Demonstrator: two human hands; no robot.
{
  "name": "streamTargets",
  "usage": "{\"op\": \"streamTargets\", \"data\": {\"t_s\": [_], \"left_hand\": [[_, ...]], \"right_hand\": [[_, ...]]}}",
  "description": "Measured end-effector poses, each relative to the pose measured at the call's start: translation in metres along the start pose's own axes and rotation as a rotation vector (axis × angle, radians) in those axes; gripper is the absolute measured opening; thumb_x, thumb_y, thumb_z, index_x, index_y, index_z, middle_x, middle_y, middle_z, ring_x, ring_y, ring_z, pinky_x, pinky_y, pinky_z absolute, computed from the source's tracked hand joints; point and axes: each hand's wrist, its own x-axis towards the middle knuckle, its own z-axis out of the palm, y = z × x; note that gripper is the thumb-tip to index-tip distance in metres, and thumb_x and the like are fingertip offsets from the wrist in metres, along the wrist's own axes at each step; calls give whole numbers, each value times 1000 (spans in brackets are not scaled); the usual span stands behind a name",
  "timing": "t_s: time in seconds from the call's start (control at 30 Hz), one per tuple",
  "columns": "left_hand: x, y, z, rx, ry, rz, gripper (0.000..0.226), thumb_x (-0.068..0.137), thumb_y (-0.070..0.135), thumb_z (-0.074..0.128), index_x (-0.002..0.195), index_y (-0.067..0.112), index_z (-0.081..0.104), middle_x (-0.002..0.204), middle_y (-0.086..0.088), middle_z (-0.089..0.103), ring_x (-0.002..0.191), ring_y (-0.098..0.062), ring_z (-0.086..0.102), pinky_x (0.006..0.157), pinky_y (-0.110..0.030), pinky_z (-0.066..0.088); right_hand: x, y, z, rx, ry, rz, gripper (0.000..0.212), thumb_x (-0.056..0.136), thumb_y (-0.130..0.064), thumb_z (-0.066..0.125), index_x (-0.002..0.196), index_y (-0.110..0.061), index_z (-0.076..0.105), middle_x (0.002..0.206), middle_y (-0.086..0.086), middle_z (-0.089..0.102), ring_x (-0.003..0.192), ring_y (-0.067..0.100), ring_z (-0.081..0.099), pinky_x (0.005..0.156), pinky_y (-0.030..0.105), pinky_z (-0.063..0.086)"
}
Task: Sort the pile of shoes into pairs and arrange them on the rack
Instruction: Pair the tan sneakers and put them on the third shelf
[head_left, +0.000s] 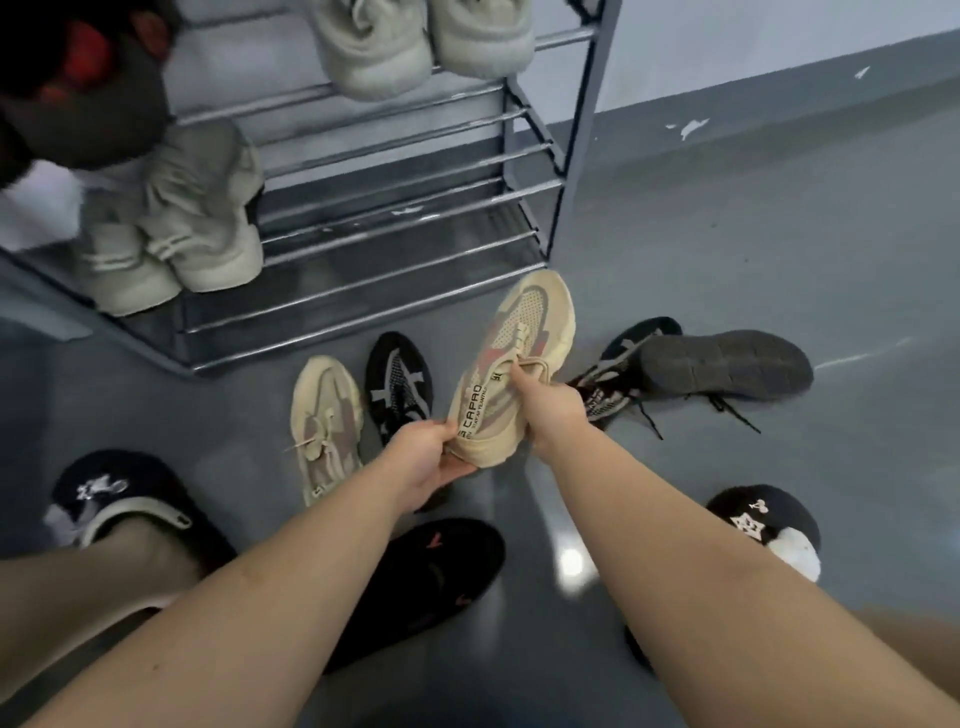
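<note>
Sneaker, beige w/ pink patches (511, 364), held in the air over the grey floor (779, 234), toe pointing away toward the rack (395, 171). Left hand (423, 460) grips the heel end, fingers curled under the sole, thumb on top. Right hand (556, 410) pinches the laces near the tongue, fingers curled tight.

Matching beige sneaker (324, 423) lies upright on the floor just left of the held 1. Black mesh sneaker (397, 387) sits between the 2 beige ones. 2nd black sneaker (722, 364) lies on its side to the right, sole showing, laces loose. Dark shoe w/ red marks (436, 577) lies under the left forearm.

Rack: 1 pale grey pair (421, 41) on an upper shelf, another pale pair (176, 228) lower left. Dark blurred object at upper left, can't tell what it is.

Person's feet in black slippers: left (119, 499), right (763, 525).
</note>
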Motion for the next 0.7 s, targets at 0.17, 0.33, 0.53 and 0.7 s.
{"op": "streamTargets", "data": {"t_s": [0.17,0.33,0.53,0.7], "left_hand": [[-4,4,-55,-127,123,-2,32,100,9,37,126,-5,51,107,-14,60,88,-23,59,87,-39,47],[-6,-2,-87,-73,212,19,35,101,16,38,131,2,47,122,-16,56,100,-27,55,73,-33,48],[11,-27,-139,527,531,94,44,98,37,42,131,10,50,132,-17,51,123,-32,47,102,-36,36],[26,-44,-169,496,554,-123,71,88,52,53,144,14,34,148,-13,35,135,-31,36,109,-38,31]], "right_hand": [[-12,5,63,-109,-101,-46,47,85,-27,68,122,-1,57,114,14,67,103,30,64,93,44,52],[-10,16,97,-202,-172,-5,34,86,-15,68,114,3,61,108,14,67,103,30,64,93,43,52],[11,32,127,-281,-273,72,46,84,-15,68,126,2,56,114,15,66,105,33,64,95,47,51],[19,41,128,-335,-332,96,15,91,-8,59,105,-5,63,104,15,66,103,33,63,95,48,50]]}}
